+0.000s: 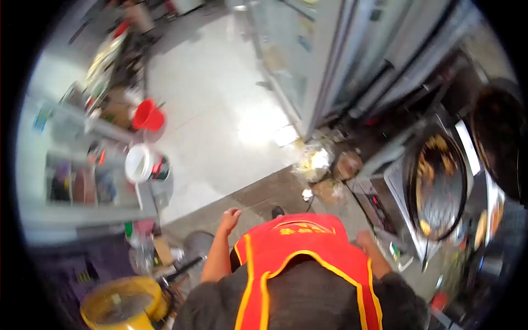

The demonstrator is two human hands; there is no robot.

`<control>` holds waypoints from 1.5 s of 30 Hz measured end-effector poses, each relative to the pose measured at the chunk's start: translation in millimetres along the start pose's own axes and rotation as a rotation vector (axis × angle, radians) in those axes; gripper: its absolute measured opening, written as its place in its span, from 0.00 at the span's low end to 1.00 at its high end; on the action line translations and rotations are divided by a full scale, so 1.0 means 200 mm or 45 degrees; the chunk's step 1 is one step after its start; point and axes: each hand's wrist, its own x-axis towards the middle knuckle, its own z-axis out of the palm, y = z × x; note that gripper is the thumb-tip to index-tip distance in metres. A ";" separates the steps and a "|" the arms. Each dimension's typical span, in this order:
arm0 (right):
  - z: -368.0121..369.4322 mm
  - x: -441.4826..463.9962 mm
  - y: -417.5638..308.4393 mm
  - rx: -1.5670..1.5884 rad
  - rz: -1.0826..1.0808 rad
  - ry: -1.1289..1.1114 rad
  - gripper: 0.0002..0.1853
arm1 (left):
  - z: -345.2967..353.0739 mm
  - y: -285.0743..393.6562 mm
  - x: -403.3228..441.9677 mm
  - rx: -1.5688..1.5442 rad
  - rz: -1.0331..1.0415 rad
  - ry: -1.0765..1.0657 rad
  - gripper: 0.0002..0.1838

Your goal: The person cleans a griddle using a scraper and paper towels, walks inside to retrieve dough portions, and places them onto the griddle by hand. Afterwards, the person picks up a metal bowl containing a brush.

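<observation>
My left hand (pixel 231 216) is held out at the left of the red apron (pixel 313 234) with yellow trim, its fingers curled together, and whether it holds something small is too blurred to tell. On the other side, my right hand (pixel 365 238) hangs beside the apron's right edge, low and near the cooker side; its fingers are smeared. A dark shoe (pixel 278 211) shows just beyond the apron on the brown floor strip.
A red bucket (pixel 148 115) and a white bucket (pixel 141 163) stand at the left. The round dark pan (pixel 437 190) sits at the right. Plastic bags (pixel 315 164) lie by the glass door (pixel 286 49). A yellow tub (pixel 124 304) is lower left.
</observation>
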 end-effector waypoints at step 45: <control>-6.10 3.88 -1.30 -0.629 -0.919 0.300 0.10 | -3.56 0.12 3.95 -1.088 -0.431 0.572 0.13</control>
